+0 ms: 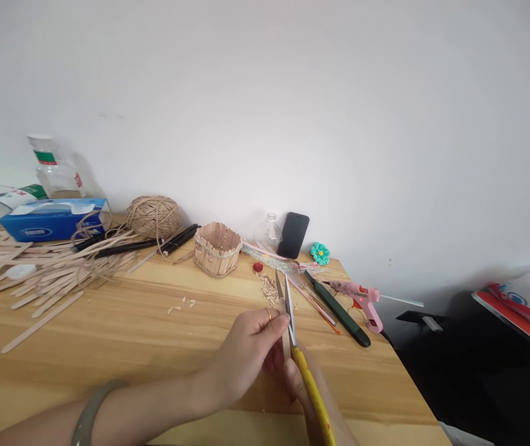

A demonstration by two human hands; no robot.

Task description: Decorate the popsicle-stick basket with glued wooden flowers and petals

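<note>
My left hand [250,347] pinches a thin wooden craft stick [286,344] between thumb and fingers. In my right hand [299,381] are yellow-handled scissors [311,390], their blades parted slightly and pointing toward the wall, right beside the stick. Part of my right hand is hidden behind the handle and the stick. Small wood clippings [268,290] lie just beyond the blade tips. Farther back stands a small basket [218,251] made of upright stick pieces, with a glittery trim round it.
A pink glue gun [360,300] and a dark green long tool [339,310] lie at the right. A phone [294,235] leans on the wall beside a glass bottle [271,229] and a turquoise flower [320,253]. Leftward are loose sticks [55,279], twine [154,215] and a blue box [53,220].
</note>
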